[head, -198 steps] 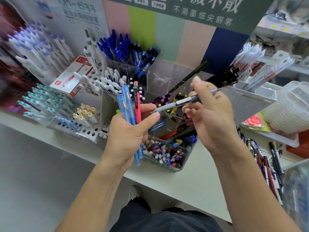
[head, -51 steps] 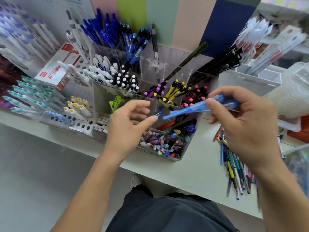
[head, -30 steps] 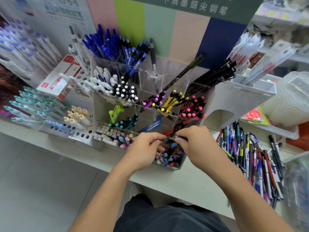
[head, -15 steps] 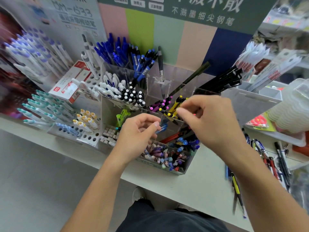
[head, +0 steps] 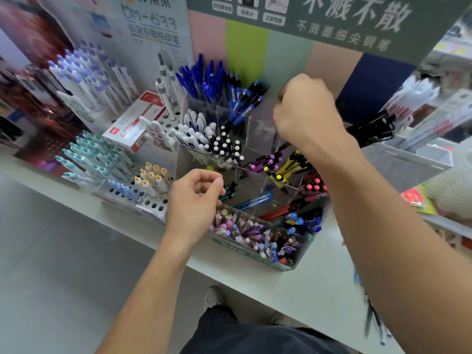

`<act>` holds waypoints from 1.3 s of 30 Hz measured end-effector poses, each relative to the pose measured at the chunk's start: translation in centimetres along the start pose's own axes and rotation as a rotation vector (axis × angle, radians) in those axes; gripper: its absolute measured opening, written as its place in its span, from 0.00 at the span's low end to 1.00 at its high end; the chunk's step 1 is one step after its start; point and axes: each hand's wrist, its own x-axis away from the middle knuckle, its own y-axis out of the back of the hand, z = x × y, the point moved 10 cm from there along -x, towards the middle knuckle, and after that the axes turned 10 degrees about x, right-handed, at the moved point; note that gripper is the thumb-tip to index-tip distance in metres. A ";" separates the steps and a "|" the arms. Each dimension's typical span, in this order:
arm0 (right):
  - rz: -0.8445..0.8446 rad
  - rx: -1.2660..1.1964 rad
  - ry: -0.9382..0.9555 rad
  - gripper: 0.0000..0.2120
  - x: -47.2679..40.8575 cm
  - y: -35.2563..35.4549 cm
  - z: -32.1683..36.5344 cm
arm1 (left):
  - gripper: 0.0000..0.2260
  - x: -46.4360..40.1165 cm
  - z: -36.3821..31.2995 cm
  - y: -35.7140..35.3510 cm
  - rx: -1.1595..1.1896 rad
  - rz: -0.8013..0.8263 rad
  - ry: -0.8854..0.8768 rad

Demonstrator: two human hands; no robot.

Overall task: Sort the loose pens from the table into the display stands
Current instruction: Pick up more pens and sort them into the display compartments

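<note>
A clear acrylic display stand [head: 302,251] with tiered compartments holds sorted pens: blue pens [head: 204,77] at the top, white and black ones below, mixed colours in front. My right hand [head: 306,111] reaches over the upper middle compartment with its back to me and its fingers curled. What they hold, if anything, is hidden. My left hand [head: 196,200] hovers in front of the stand's lower left compartments, its fingers loosely curled around nothing. A few loose pens [head: 373,320] lie blurred on the table [head: 319,279] at lower right, mostly behind my right forearm.
A white perforated stand [head: 153,206] with teal and yellow-capped pens sits left of the acrylic one, with a red-and-white box [head: 135,126] on it. Black pens [head: 370,131] lean in a white tray to the right. A poster wall backs everything.
My right hand has risen from the middle compartments to the upper middle compartment. The left hand stayed low by the stand's front. The view has shifted slightly.
</note>
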 end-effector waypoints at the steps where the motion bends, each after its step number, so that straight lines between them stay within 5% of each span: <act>1: -0.069 -0.036 -0.010 0.06 0.2 0.3 -0.9 | 0.03 0.1 0.2 0.1 0.004 0.006 0.006; 7: -0.232 -0.341 0.053 0.09 2.7 0.5 -2.7 | 0.03 0.4 -0.2 -1.8 0.042 0.097 0.000; 15: -0.224 -0.266 0.078 0.21 2.2 0.3 -3.0 | 0.04 -1.1 -3.4 -4.3 -0.027 0.120 -0.141; 20: -0.455 -0.323 0.105 0.11 6.9 4.8 -5.3 | 0.02 -0.7 -3.6 -2.9 -0.034 -0.003 -0.183; 26: -0.481 -0.538 -0.182 0.03 15.4 1.7 -15.2 | 0.04 4.1 -2.8 -11.5 -0.043 0.374 -0.178; 32: -0.290 -0.527 -0.616 0.03 18.8 -8.1 -28.6 | 0.04 9.2 0.2 -23.8 -0.143 0.682 -0.190; 36: 0.333 -0.258 -0.835 0.08 25.0 -17.3 -35.6 | 0.09 10.7 7.9 -30.9 -0.480 0.748 -0.090; 39: 0.704 -0.170 -0.878 0.21 30.2 -22.1 -36.3 | 0.30 9.8 14.8 -34.4 -0.848 0.742 -0.054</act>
